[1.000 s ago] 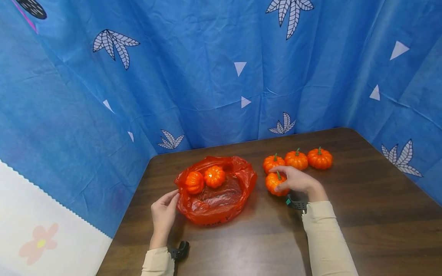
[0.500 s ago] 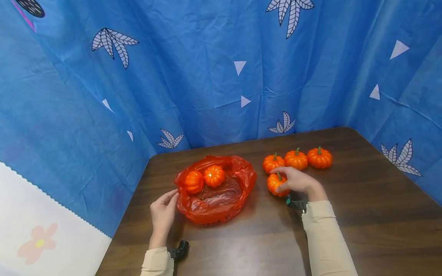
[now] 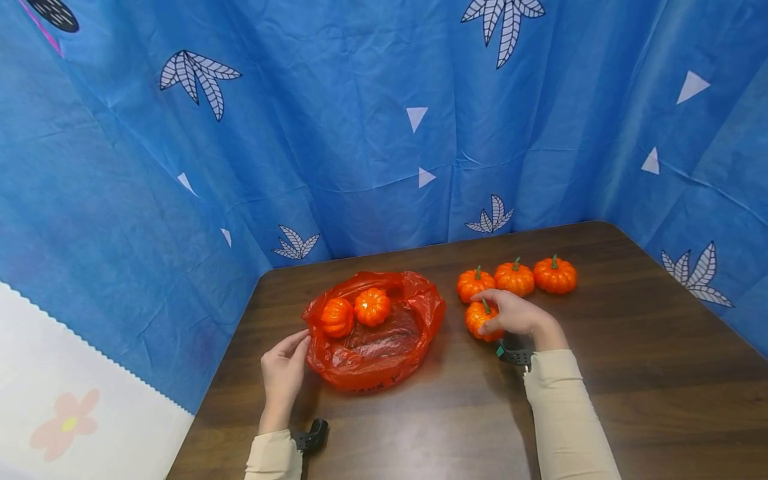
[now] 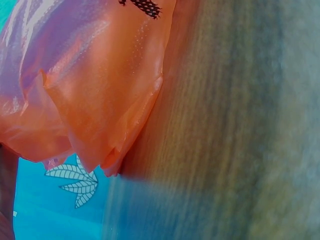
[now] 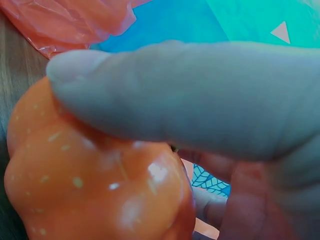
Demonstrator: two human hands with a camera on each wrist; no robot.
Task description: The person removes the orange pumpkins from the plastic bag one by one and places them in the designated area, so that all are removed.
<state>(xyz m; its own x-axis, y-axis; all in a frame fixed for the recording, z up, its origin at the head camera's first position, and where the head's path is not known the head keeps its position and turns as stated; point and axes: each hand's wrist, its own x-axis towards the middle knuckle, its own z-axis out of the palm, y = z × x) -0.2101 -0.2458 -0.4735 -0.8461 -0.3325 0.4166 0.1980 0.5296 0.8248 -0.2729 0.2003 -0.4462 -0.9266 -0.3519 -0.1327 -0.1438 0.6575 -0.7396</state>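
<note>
A red plastic bag [image 3: 375, 377] lies with its mouth spread wide, and two small orange pumpkins, one at the left [image 3: 337, 317] and one beside it [image 3: 372, 307], sit inside. At its left rim my left hand [image 3: 283, 370] pinches the plastic between thumb and fingers. The left wrist view shows the bag's side [image 4: 110, 90] but not those fingers. Right of the bag, my right hand [image 3: 517, 315] grips another pumpkin [image 3: 475, 321] by its sides, with its green stem up. Up close in the right wrist view, the thumb [image 5: 165, 95] presses on this pumpkin [image 5: 95, 185].
Three more pumpkins, a left one [image 3: 474, 285], a middle one [image 3: 515, 279] and a right one [image 3: 555, 275], stand in a row behind my right hand. The dark wooden table [image 3: 408, 440] ends at a blue patterned curtain [image 3: 372, 147].
The pumpkin in my right hand has shifted slightly to the right, closer into the grip. My left hand and the bag stay in place.
</note>
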